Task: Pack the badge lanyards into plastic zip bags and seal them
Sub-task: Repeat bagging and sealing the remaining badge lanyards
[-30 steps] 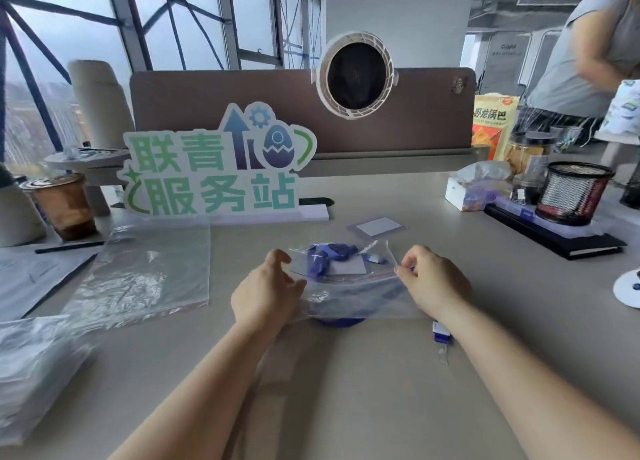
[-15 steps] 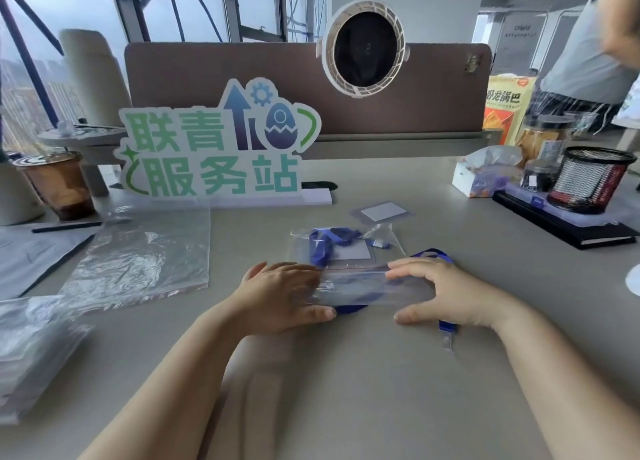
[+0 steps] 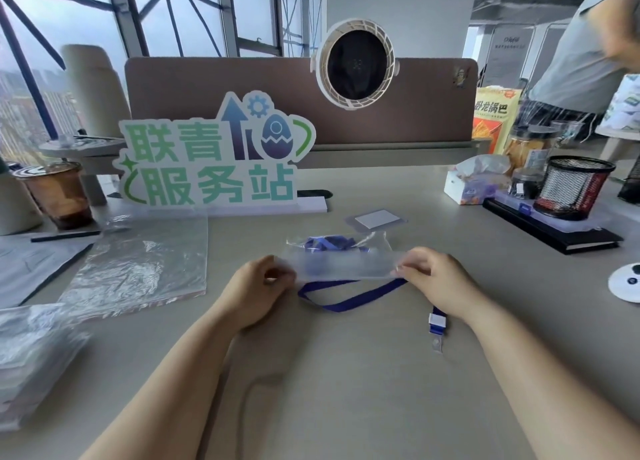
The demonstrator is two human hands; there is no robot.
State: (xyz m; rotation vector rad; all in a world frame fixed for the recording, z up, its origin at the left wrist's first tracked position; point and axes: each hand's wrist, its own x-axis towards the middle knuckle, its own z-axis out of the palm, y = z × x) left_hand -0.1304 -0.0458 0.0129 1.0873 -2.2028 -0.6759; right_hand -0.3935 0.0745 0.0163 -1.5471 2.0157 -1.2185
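Observation:
A small clear zip bag [image 3: 346, 265] is held just above the table, blurred by motion. My left hand [image 3: 258, 288] pinches its left end and my right hand [image 3: 438, 279] pinches its right end. Under it a blue lanyard [image 3: 349, 300] lies looped on the table, its white and blue clip [image 3: 435, 324] trailing to the right. Just behind, a second zip bag [image 3: 337, 243] lies flat with a blue lanyard inside. A clear badge holder with a white card [image 3: 377, 219] rests farther back.
A large clear bag [image 3: 142, 265] lies at the left, a stack of plastic bags [image 3: 31, 359] at the near left. A green sign [image 3: 211, 162] stands behind. Right: tissue box [image 3: 467, 189], mesh cup [image 3: 573, 191], black notebook [image 3: 557, 233]. Iced drink [image 3: 59, 195] far left. A person stands far right.
Both hands have lifted the small bag off the table and now pinch its ends; the blue lanyard beneath has become visible, stretched out on the table.

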